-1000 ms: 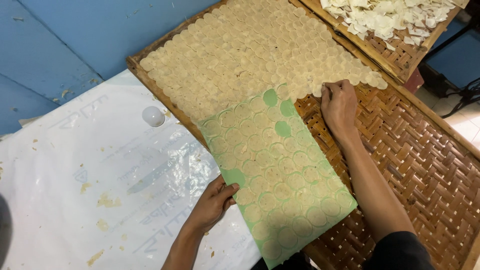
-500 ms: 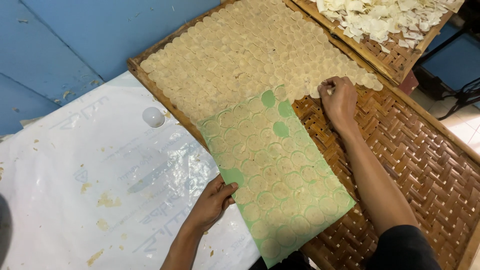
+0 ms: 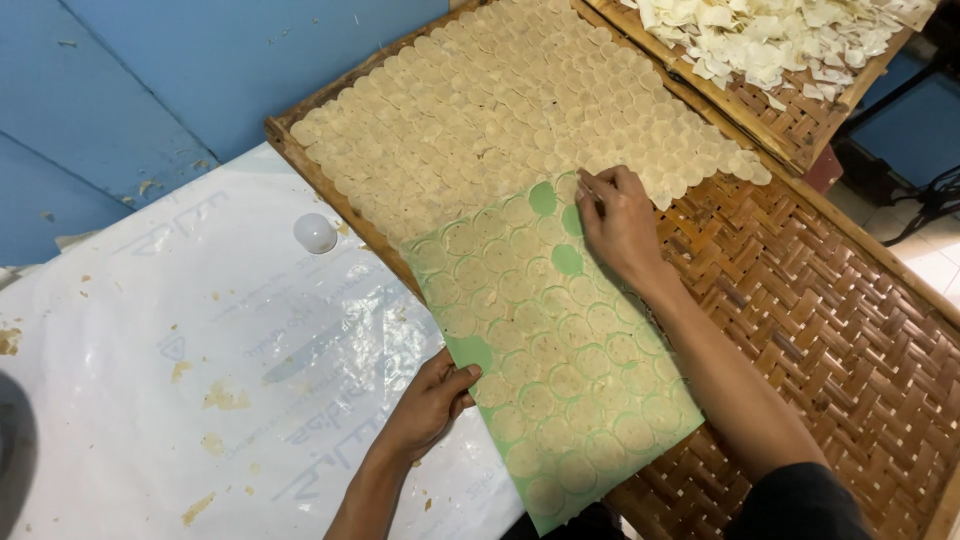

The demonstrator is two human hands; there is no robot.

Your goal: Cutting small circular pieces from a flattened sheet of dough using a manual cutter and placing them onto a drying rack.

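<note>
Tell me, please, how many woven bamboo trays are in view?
2: the large woven tray under the green sheet and both hands' work, and a second tray of white pieces at the top right, partly cut off.

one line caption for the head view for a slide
Left hand steadies a green sheet of round dough discs while the right hand picks at one beside the woven bamboo tray.

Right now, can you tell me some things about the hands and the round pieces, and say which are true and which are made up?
1. The left hand holds the edge of the green sheet. True.
2. The right hand rests on the white plastic. False: it is at the sheet's far end, beside the pale discs.
3. The green sheet is bare. False: round discs cover most of it.
4. The sheet lies partly on a woven bamboo tray. True.
</note>
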